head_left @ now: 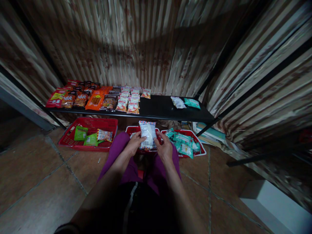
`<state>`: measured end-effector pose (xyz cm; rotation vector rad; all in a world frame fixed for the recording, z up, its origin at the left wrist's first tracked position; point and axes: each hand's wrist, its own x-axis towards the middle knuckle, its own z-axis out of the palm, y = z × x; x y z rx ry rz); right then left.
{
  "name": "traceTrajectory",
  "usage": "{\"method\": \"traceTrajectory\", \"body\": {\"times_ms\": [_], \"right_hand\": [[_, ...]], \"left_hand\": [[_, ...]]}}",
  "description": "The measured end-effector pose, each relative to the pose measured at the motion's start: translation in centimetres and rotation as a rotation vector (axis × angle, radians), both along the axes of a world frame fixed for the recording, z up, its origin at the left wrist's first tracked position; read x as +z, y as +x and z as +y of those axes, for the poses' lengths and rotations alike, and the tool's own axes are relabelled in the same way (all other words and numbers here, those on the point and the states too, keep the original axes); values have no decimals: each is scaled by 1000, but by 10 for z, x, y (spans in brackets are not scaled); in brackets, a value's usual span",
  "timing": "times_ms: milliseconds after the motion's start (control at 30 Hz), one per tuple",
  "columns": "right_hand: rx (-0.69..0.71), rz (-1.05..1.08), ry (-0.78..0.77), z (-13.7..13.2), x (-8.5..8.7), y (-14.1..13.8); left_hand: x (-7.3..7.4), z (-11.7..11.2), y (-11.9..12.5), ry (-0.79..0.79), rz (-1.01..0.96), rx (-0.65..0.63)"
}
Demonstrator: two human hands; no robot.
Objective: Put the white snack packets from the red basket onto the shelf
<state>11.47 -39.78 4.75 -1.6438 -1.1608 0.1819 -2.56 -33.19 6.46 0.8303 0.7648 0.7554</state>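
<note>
Between my two hands is a white snack packet (147,131) with red-and-blue striped ends, its printed back facing me. My left hand (135,143) grips its left edge, thumb on the front. On the opposite edge, my right hand (164,147) pinches the lower right side. Beneath the packet stands a red basket with a white rim (129,129), mostly hidden by my hands and knees. Ahead, a black shelf (158,109) bears rows of similar striped packets (133,104). A white packet (178,102) and a green packet (192,103) lie apart on its right side.
Left of my knees, a red basket (89,122) holds green packets and a striped one. Another basket (202,150) on the right is filled with teal packets (182,139). Orange bags (95,100) and red bags (55,98) crowd the shelf's left end. Dark shelf posts (209,126) stand at right.
</note>
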Motion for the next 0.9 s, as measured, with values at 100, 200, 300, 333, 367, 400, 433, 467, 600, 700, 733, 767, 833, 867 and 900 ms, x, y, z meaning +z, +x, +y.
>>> {"method": "traceTrajectory", "body": {"times_ms": [100, 200, 300, 333, 367, 400, 433, 467, 600, 700, 733, 767, 833, 867, 900], "right_hand": [[2, -104, 26, -1, 3, -2], [-1, -147, 31, -2, 4, -4], [11, -163, 20, -2, 5, -5], [17, -163, 16, -2, 5, -5], [23, -159, 13, -2, 5, -5], [27, -150, 8, -3, 5, -5], [29, -137, 1, -3, 5, -5], [32, -117, -9, -3, 5, -5], [82, 71, -67, -6, 6, -6], [149, 274, -100, -7, 7, -7], [165, 314, -103, -7, 8, -8], [179, 336, -104, -7, 9, -9], [204, 349, -116, -7, 11, -10], [216, 352, -129, -7, 12, -10], [222, 360, -142, -7, 13, -11]], "left_hand": [[-1, -1, 1, 5, -15, 24], [-4, 0, 4, 24, -30, 44], [-8, 1, 6, 53, -10, 42], [-10, 1, 7, 65, -5, 37], [-10, 1, 7, 76, -3, 33], [-11, 1, 7, 87, -3, 30], [-10, 0, 7, 98, -5, 28], [-9, 0, 7, 110, -4, 25], [-2, -3, 5, 177, 25, 16], [5, -5, 4, 253, 59, 11], [7, -5, 3, 280, 77, 7], [8, -5, 3, 304, 100, 5], [10, -6, 3, 355, 173, 9], [10, -6, 3, 380, 212, 16], [10, -6, 3, 391, 235, 28]]}}
